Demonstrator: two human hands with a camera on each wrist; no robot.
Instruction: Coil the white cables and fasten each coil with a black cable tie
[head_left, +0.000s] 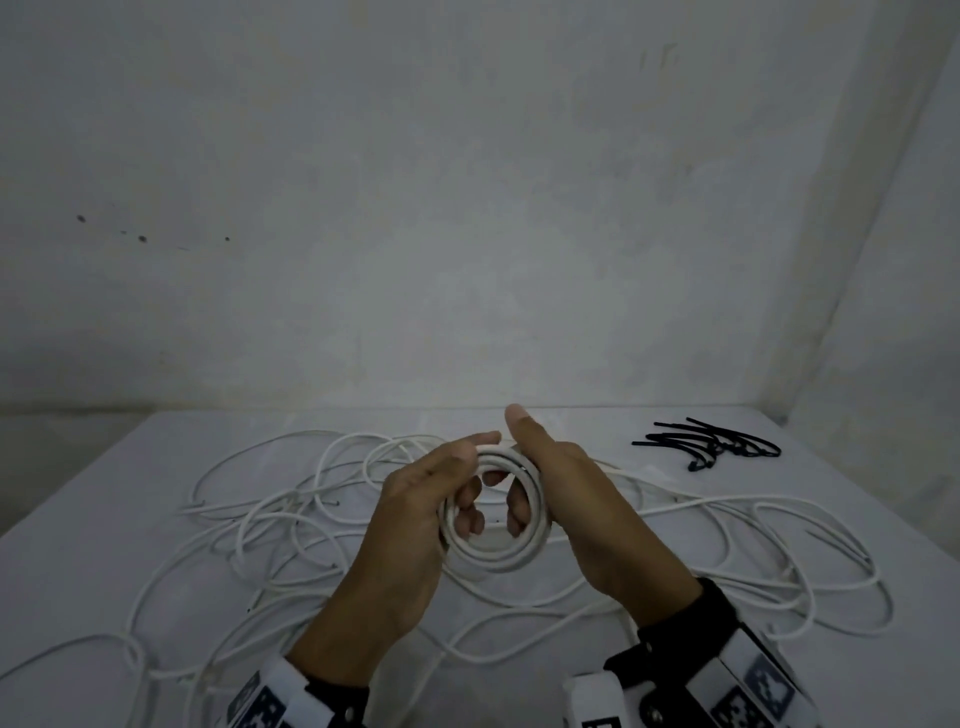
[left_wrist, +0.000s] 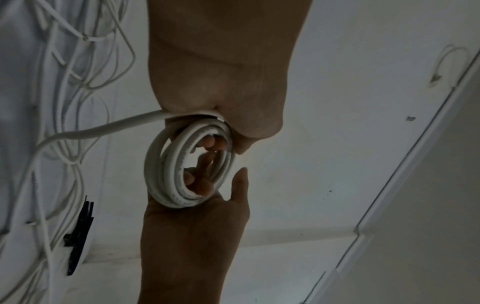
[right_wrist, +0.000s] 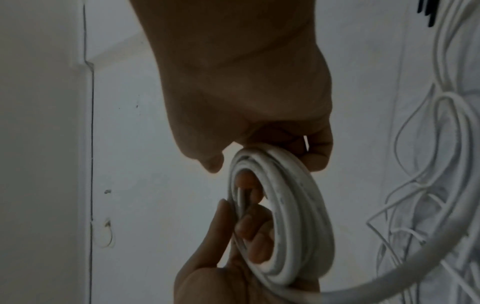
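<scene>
A white cable coil (head_left: 496, 558) of several turns hangs above the table between both hands. My left hand (head_left: 457, 483) grips its left side, fingers curled through the ring and thumb on the top turn. My right hand (head_left: 540, 467) holds the right side with fingers hooked through the ring and thumb sticking up. In the left wrist view a loose tail (left_wrist: 103, 129) runs from the coil (left_wrist: 166, 174) down to the table. The right wrist view shows the coil (right_wrist: 298, 216) edge-on. A bundle of black cable ties (head_left: 711, 444) lies at the far right of the table.
Loose white cables (head_left: 270, 509) sprawl in tangled loops over the white table (head_left: 104, 493), from the left front to the right side (head_left: 805, 545). A plain wall stands behind the table and another wall closes the right side.
</scene>
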